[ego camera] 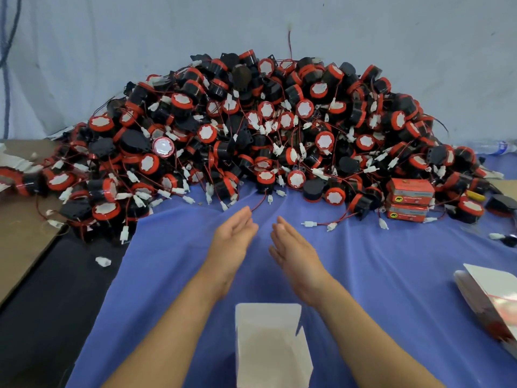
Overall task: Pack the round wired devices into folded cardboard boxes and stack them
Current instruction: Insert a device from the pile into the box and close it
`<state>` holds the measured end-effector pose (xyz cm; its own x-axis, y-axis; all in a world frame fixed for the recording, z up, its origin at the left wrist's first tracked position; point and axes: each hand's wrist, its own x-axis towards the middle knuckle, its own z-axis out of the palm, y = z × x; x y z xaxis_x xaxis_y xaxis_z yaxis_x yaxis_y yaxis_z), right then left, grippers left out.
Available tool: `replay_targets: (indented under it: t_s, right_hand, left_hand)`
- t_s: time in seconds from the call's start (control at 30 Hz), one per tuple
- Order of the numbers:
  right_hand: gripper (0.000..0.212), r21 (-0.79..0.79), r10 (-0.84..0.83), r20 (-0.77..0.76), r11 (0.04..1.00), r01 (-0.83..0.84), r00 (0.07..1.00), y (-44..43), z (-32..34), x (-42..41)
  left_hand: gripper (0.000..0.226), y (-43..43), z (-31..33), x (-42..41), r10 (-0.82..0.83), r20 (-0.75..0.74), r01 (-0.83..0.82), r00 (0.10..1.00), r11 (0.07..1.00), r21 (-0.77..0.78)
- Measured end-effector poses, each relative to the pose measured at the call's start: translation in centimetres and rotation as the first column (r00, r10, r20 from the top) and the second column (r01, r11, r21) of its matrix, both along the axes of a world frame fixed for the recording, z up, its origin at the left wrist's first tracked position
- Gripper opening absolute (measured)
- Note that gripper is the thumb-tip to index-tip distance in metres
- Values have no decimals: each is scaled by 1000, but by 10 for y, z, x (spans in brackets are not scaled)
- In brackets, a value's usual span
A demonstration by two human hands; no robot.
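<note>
- Box (270, 345): white, folded, mouth open. It stood nearest you on the blue cloth (377, 275), between your forearms.
- Left hand (233, 239): beyond the box, fingers straight, palm turned inward, holding nothing. Its fingertips lay just beside a red wire (258, 203); contact was unclear.
- Right hand (293, 253): alongside, likewise flat and empty, with a gap between your palms.
- Round device (265, 179): straight ahead of both hands at the pile's near edge. Its wire trailed toward your left fingertips, so the left was probably nearer.
- Pile (251, 130): heaped behind.
- Packed boxes (409, 201): two stacked, far right.
</note>
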<state>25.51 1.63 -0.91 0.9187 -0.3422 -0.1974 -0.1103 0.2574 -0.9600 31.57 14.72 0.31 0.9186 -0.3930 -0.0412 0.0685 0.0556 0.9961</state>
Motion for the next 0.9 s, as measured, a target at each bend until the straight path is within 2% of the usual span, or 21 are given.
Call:
replay_targets:
  t_s: [0.07,0.17,0.3,0.37,0.5,0.67,0.73,0.8,0.9]
  right_hand:
    - [52,-21,-3,-19,1000,3,1000,-6,-2,41]
    - [60,-194,-8,-72,981,-6,997,-26,-1,94]
    - [53,-355,-32,-36,935,17,999,-53,0,148]
    - [48,-465,-47,-29,885,28,998,-60,-6,165]
    - [45,-652,-124,-18,753,82,992,-72,-23,183]
    - [65,-652,-180,45,740,165,983,-75,-35,185]
    - [65,-614,-189,86,763,202,978,-73,-33,179]
    - [62,-549,-178,133,806,222,975,-72,-29,168]
    - [57,-480,-135,183,852,208,974,-69,-21,142]
  left_hand:
    - [50,-30,-2,25,-19,10,19,1000,998,52]
    - [52,-64,-2,60,11,21,-14,1000,991,130]
    - [51,-94,-1,111,40,-30,-37,999,995,88]
    - [43,-102,-3,134,54,-79,-50,995,997,54]
    - [36,-109,-14,167,41,-99,-30,994,993,115]
    - [43,-111,-28,174,3,-61,1,998,998,69]
    - [34,-110,-28,169,80,29,-82,996,990,117]
    - [46,-104,-25,161,145,154,-175,977,963,204]
    - [59,-86,-15,139,37,264,-114,964,952,285]
